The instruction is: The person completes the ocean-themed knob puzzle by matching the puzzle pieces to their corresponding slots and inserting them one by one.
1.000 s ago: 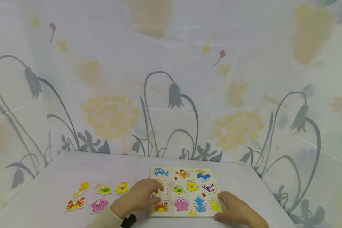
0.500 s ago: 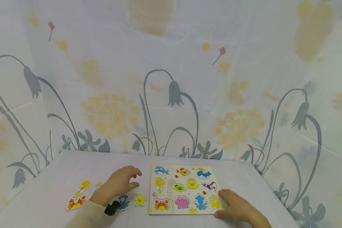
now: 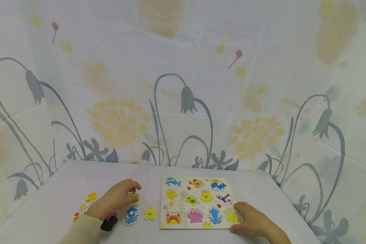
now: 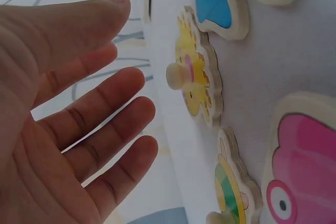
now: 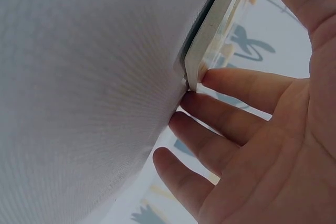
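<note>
Head view, left hand (image 3: 116, 198) spread over yellow piece (image 4: 197, 74), right hand (image 3: 251, 222) flat against puzzle board (image 3: 198, 203)

There is one puzzle board (image 3: 198, 202), six loose animal pieces (image 3: 150, 213) visible, and two hands (image 3: 117, 197).

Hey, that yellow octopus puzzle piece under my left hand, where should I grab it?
Pinch the small wooden knob at the centre of the yellow octopus piece, coming straight down from above. The piece lies flat on the table, so its thin edges offer little grip. Your left hand is already hovering open over it.
</note>
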The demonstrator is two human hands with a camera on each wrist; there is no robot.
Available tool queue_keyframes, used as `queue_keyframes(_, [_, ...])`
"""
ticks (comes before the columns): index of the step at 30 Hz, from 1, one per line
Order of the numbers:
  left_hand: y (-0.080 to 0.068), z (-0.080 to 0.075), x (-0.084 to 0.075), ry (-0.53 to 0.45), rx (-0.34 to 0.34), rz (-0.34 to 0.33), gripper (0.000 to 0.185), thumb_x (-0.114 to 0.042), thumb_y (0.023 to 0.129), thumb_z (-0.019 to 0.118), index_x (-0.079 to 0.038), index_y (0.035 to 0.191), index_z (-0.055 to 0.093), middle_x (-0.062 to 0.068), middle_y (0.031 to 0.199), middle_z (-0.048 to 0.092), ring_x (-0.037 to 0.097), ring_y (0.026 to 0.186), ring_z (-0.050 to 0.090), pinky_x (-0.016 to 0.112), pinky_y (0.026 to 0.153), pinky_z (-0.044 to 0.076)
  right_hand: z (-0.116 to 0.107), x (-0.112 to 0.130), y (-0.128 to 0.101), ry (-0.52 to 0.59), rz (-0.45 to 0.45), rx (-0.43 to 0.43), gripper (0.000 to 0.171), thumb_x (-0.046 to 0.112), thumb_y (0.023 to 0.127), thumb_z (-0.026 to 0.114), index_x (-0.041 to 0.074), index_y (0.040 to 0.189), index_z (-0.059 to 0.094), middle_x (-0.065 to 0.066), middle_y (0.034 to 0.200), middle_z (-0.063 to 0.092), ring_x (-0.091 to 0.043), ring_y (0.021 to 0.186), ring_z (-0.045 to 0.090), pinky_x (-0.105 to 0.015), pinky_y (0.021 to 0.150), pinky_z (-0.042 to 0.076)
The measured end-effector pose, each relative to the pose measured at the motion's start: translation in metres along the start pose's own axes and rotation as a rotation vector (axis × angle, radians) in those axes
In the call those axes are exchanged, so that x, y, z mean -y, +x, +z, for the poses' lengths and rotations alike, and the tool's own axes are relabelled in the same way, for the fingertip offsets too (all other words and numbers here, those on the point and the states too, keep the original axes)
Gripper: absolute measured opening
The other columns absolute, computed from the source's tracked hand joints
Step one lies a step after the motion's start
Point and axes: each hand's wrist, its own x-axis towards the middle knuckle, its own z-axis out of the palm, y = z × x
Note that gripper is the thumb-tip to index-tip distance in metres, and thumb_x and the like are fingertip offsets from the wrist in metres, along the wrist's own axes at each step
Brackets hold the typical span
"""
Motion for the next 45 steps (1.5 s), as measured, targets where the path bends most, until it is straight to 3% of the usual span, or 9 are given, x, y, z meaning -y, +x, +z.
queue_keyframes(6, [-0.001, -0.002, 0.002, -0.007, -0.008, -0.003, 0.027, -0.015, 0.077, 0.078, -0.011, 0.102, 0.066, -0.002, 0.086, 0.056, 0.017, 0.079, 0.052, 0.038, 0.075, 0.046, -0.001, 0.000, -0.001, 0.005, -0.006, -0.002, 0.093, 0.055, 0.060, 0.082, 0.001, 0.130, 0.054, -0.021, 0.134, 0.049, -0.042, 0.125, 0.043, -0.059, 0.100, 0.032])
queue_keyframes(14, [-0.003, -0.003, 0.005, -0.040, 0.011, -0.084, 0.025, -0.012, 0.077, 0.078, -0.012, 0.099, 0.067, -0.002, 0.085, 0.056, 0.015, 0.076, 0.049, 0.037, 0.073, 0.046, 0.000, 0.000, 0.000, 0.002, -0.001, 0.005, 0.093, 0.055, 0.061, 0.082, 0.002, 0.131, 0.053, -0.021, 0.136, 0.047, -0.042, 0.126, 0.041, -0.060, 0.100, 0.032])
queue_keyframes(25, [0.000, 0.008, 0.013, -0.090, 0.044, -0.160, 0.016, -0.005, 0.079, 0.073, -0.014, 0.089, 0.066, -0.001, 0.078, 0.052, 0.016, 0.072, 0.046, 0.033, 0.067, 0.043, 0.002, -0.002, 0.001, -0.011, -0.009, 0.012, 0.094, 0.057, 0.061, 0.081, 0.001, 0.132, 0.052, -0.021, 0.137, 0.046, -0.042, 0.127, 0.041, -0.061, 0.099, 0.032])
queue_keyframes(37, [0.002, 0.014, 0.014, -0.029, 0.045, -0.179, 0.012, -0.006, 0.082, 0.071, -0.016, 0.082, 0.065, -0.002, 0.076, 0.051, 0.016, 0.072, 0.047, 0.034, 0.069, 0.043, 0.004, -0.003, 0.000, -0.007, 0.013, 0.015, 0.095, 0.057, 0.060, 0.081, 0.002, 0.132, 0.053, -0.022, 0.137, 0.046, -0.043, 0.127, 0.040, -0.061, 0.099, 0.031])
queue_keyframes(45, [0.004, 0.009, 0.007, -0.027, 0.021, -0.184, 0.009, -0.008, 0.082, 0.071, -0.016, 0.086, 0.068, -0.003, 0.077, 0.053, 0.016, 0.072, 0.048, 0.034, 0.070, 0.045, 0.000, 0.001, -0.002, -0.020, -0.001, 0.008, 0.091, 0.054, 0.062, 0.081, 0.003, 0.132, 0.053, -0.021, 0.137, 0.046, -0.042, 0.127, 0.041, -0.061, 0.099, 0.032])
